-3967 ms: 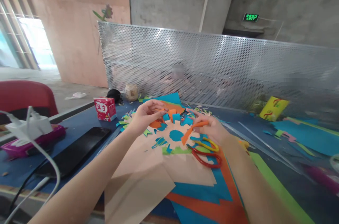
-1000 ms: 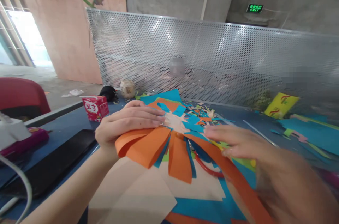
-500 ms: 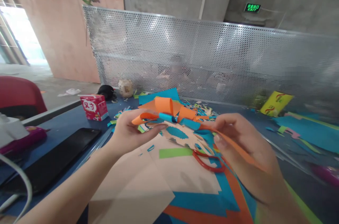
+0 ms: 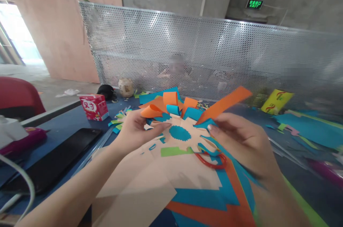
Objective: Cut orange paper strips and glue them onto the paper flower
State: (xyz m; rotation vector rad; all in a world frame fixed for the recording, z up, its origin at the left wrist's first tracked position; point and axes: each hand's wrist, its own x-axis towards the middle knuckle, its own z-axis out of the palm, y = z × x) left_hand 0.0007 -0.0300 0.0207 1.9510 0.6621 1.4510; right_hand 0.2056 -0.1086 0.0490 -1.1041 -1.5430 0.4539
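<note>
In the head view, a paper flower point(image 4: 191, 127) is held over the middle of the desk point(image 4: 63, 124), its face tipped toward the wearer. It is a flat beige ring with notched edges around a saw-toothed blue oval, and short blue tabs and smooth orange loops curl up along its far side. The left hand point(image 4: 135, 128) pinches the flower's left edge, thumb flat along the ring and fingers curled behind, under an orange loop. The right hand point(image 4: 237, 137) pinches the right edge between thumb and fingers, at a folded blue tab where a straight orange strip point(image 4: 230, 101) sticks up at a slant.

Under the flower lie overlapping matte beige sheets point(image 4: 134, 187) with crisp straight edges, a narrow green strip point(image 4: 174, 152), and, lower right, a blue sheet point(image 4: 200, 198) with stepped cuts and a long orange sheet point(image 4: 239, 187). A glossy red loop handle point(image 4: 211, 162) of rounded plastic shows just below the ring.

To the left are a slim black phone point(image 4: 57, 157) and a shiny red box point(image 4: 93, 108); a crinkled yellow packet point(image 4: 277, 102) leans at the right. Behind them stands a screen point(image 4: 139, 44) of silvery metal, punched with small round holes.
</note>
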